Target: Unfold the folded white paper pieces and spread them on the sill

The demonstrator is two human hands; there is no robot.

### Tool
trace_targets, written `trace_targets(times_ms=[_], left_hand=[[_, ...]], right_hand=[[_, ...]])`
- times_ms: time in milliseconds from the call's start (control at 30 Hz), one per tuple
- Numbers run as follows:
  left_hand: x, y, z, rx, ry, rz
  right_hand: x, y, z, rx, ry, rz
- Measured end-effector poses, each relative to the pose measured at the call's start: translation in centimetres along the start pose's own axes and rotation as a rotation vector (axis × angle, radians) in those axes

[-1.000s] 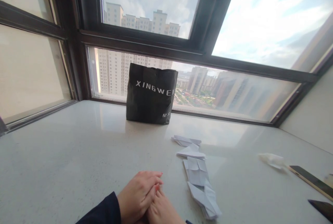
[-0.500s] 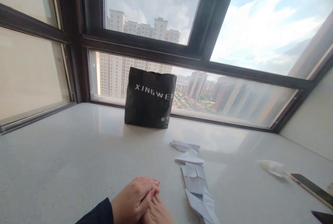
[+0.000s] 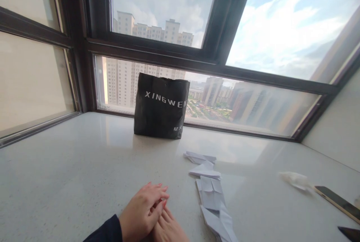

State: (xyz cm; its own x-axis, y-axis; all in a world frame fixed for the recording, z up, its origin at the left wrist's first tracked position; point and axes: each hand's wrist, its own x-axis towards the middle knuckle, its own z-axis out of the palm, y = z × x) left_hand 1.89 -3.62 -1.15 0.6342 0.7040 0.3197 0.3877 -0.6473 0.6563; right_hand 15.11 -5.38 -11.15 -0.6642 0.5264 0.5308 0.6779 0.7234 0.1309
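My left hand [image 3: 143, 208], coming out of a dark sleeve [image 3: 107, 230], lies across the top of my right hand [image 3: 170, 229] near the bottom of the view. The left fingers are stretched out and a little apart, with painted nails. Only the back of the right hand shows; its fingers are tucked under the left and hidden. No object is visible in either hand. Just to their right, folded white paper pieces [image 3: 212, 191] lie in a column on the pale speckled sill, apart from both hands.
A black bag [image 3: 161, 109] with white lettering stands upright against the window. On the right lie a crumpled white tissue [image 3: 295, 180], a phone [image 3: 339, 202] and a dark pointed thing [image 3: 348, 232], cut off by the edge. Dark window frames [image 3: 157, 53] border the sill.
My left hand has shifted slightly up and its fingers have lifted and straightened over the right hand. The papers and bag stay where they were.
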Motion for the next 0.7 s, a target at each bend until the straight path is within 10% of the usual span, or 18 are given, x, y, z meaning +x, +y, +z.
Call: trace_targets(times_ms=[700], left_hand=[[-0.2, -0.2, 0.0, 0.127, -0.065, 0.041]], right_hand=[[-0.4, 0.4, 1.6, -0.28, 0.231, -0.114]])
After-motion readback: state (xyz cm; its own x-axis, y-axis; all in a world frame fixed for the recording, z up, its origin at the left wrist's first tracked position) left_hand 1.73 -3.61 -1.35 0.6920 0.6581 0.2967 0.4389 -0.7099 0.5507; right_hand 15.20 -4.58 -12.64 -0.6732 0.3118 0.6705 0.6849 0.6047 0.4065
